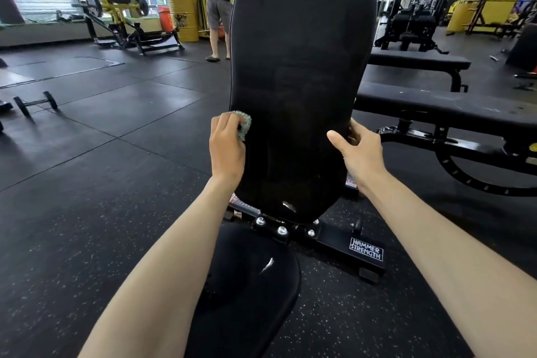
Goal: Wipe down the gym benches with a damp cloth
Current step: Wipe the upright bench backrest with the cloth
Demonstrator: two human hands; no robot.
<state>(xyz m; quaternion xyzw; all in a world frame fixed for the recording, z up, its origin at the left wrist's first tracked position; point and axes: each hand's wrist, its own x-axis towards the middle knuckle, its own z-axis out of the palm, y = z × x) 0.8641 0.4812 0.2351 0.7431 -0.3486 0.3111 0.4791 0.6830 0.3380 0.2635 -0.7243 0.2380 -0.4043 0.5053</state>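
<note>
Mid-frame, clutching cloth (243, 124) against backrest (299, 67) with left hand (226, 148), clasping its right edge with right hand (361, 151).

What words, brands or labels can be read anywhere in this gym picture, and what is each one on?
"HAMMER STRENGTH": white lettering on the black base frame of the bench.
The logo on the yellow barrel is too blurred to read.
The red-and-white stickers by the lower edge of the backrest have print that is too small to read.
</note>
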